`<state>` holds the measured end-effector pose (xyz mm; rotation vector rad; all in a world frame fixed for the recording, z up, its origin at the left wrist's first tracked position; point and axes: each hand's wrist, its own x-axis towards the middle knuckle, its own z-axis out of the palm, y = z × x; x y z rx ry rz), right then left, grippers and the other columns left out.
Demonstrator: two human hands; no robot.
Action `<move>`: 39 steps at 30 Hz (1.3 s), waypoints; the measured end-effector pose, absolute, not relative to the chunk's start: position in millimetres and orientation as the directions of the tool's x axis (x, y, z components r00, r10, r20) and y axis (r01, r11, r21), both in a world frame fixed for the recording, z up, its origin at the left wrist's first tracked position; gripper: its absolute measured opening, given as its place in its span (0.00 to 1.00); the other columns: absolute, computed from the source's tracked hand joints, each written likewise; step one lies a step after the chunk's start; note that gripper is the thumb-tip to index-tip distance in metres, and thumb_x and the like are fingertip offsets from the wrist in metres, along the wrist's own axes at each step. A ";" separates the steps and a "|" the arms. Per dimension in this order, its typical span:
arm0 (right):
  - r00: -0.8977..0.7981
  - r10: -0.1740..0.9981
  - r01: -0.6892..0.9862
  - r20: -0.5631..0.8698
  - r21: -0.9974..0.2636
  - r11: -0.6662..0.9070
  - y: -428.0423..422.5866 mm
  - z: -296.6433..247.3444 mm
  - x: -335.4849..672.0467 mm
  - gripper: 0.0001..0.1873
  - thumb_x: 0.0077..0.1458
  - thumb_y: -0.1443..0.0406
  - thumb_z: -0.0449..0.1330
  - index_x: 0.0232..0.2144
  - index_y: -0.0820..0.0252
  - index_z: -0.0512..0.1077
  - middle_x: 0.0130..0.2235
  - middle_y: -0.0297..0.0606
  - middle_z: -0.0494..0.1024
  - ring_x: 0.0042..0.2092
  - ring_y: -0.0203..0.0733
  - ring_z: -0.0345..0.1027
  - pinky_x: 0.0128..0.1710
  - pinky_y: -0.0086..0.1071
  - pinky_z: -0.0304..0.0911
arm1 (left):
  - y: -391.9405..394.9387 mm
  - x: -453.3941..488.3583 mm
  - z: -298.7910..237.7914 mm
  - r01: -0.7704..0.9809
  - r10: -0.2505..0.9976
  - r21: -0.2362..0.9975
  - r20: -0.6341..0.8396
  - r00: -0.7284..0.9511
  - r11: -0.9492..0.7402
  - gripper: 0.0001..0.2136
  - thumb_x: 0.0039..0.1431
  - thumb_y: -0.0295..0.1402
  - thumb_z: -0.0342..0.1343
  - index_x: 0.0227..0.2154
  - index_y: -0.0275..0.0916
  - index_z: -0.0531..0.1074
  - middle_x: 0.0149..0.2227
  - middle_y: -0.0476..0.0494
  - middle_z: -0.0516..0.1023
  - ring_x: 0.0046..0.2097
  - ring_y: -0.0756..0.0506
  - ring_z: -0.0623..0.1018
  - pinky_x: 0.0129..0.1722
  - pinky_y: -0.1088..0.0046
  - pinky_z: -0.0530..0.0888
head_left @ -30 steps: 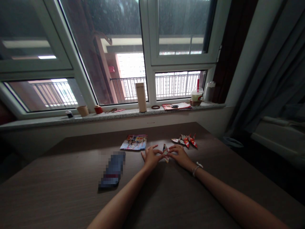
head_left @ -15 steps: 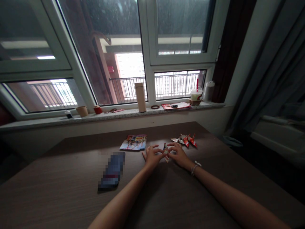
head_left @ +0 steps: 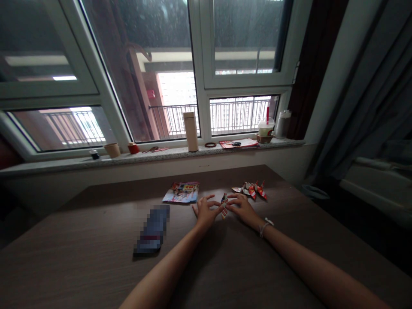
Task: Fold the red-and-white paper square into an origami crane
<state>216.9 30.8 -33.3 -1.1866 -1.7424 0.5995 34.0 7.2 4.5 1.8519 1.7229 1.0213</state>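
Observation:
Between my two hands, just above the brown table (head_left: 96, 240), is a small folded piece of patterned paper (head_left: 224, 206), narrow and pointed at its ends. My left hand (head_left: 207, 210) pinches its left side between thumb and forefinger. From the right, my right hand (head_left: 242, 208) grips it with thumb and fingertips. The paper's middle is partly hidden by my fingers. Beyond my right hand sit several red and white folded paper cranes (head_left: 252, 189), close together. A colourful printed packet (head_left: 181, 192) lies flat beyond my left hand.
A pixelated dark blue object (head_left: 152, 231) lies left of my left forearm. Along the windowsill (head_left: 161, 155) stand a beige bottle (head_left: 191, 132), a paper cup (head_left: 112, 150), a drink cup with a red straw (head_left: 266, 127), and scissors (head_left: 236, 143) on red paper sheets (head_left: 247, 143).
The folded paper has turned slightly between my fingertips, showing more of its striped side. Both hands keep nearly the same place, and the view has shifted very slightly.

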 end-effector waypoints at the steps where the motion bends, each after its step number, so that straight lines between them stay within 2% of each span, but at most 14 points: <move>1: -0.123 0.903 0.462 0.412 -0.781 0.420 30.9 -33.6 216.9 0.07 0.50 0.57 0.66 0.29 0.51 0.81 0.49 0.39 0.76 0.57 0.51 0.59 0.61 0.48 0.50 | 7.1 34.2 4.5 0.669 0.971 0.727 0.235 -0.030 -0.155 0.02 0.51 0.38 0.64 0.28 0.49 0.80 0.56 0.49 0.73 0.62 0.36 0.63 0.63 0.37 0.39; 9: -0.133 0.904 0.474 0.406 -0.775 0.418 30.4 -35.7 215.4 0.08 0.49 0.56 0.67 0.30 0.51 0.80 0.50 0.39 0.75 0.59 0.51 0.57 0.62 0.48 0.49 | 4.5 35.9 5.9 0.652 0.970 0.737 0.241 -0.013 -0.175 0.02 0.51 0.37 0.64 0.27 0.47 0.79 0.57 0.47 0.73 0.63 0.36 0.62 0.63 0.37 0.39; 21: -0.183 0.892 0.497 0.414 -0.744 0.447 25.3 -26.3 208.1 0.05 0.51 0.64 0.64 0.25 0.55 0.77 0.53 0.39 0.73 0.62 0.50 0.52 0.64 0.49 0.46 | 7.0 39.5 2.4 0.671 0.962 0.707 0.271 0.035 -0.224 0.03 0.52 0.36 0.62 0.28 0.46 0.79 0.57 0.49 0.72 0.62 0.37 0.63 0.64 0.47 0.48; 28: -0.123 0.893 0.475 0.433 -0.764 0.437 31.3 -25.9 218.0 0.08 0.54 0.57 0.63 0.28 0.52 0.79 0.48 0.39 0.75 0.57 0.49 0.58 0.62 0.48 0.50 | 15.7 33.3 -5.5 0.664 0.954 0.712 0.299 0.009 -0.230 0.03 0.52 0.38 0.63 0.28 0.48 0.81 0.55 0.50 0.74 0.59 0.40 0.67 0.62 0.55 0.57; 33: -0.121 0.899 0.456 0.421 -0.781 0.427 32.2 -29.1 216.9 0.11 0.52 0.54 0.64 0.31 0.53 0.80 0.48 0.40 0.75 0.58 0.49 0.58 0.61 0.47 0.50 | 15.9 33.0 -4.9 0.653 0.956 0.724 0.295 -0.002 -0.222 0.03 0.52 0.38 0.64 0.28 0.49 0.81 0.56 0.51 0.74 0.59 0.40 0.68 0.62 0.55 0.57; 39: -0.128 0.892 0.469 0.433 -0.766 0.439 30.2 -28.2 217.8 0.11 0.52 0.55 0.64 0.28 0.54 0.79 0.48 0.40 0.75 0.57 0.49 0.59 0.61 0.49 0.50 | 15.0 33.6 -2.7 0.675 0.965 0.710 0.261 0.012 -0.201 0.05 0.52 0.39 0.63 0.32 0.50 0.82 0.55 0.48 0.74 0.59 0.39 0.68 0.64 0.53 0.54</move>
